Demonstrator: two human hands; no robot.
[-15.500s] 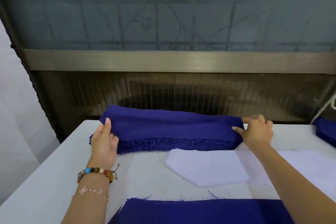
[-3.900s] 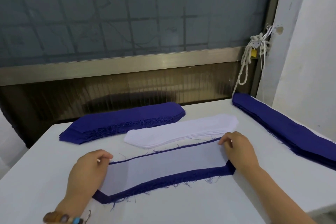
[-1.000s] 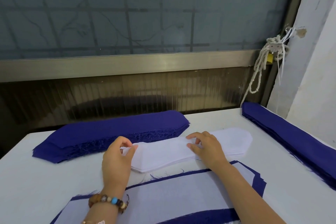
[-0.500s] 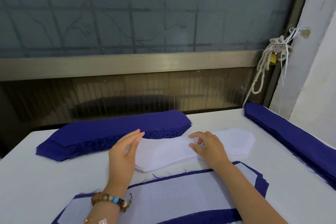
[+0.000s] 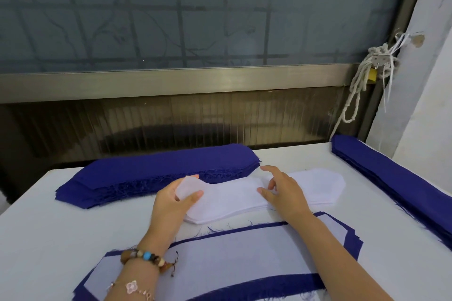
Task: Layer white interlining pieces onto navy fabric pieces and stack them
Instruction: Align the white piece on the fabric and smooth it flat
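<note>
Single head cam, wide-angle.
Looks forward and down across the tabletop [image 5: 44, 222] toward the window [image 5: 195, 12], close.

A wide pane of grey frosted glass [image 5: 195, 12] fills the upper background, with a dark grid of bars showing dimly behind it. Below it runs a brushed bronze-coloured metal rail [image 5: 171, 82], then a dark ribbed translucent panel [image 5: 171, 124]. At right stands a pale plastered wall [image 5: 425, 95] with chipped patches. A knotted white rope [image 5: 357, 90] hangs beside the dark frame. A smooth white tabletop [image 5: 44, 239] spans the foreground.
</note>
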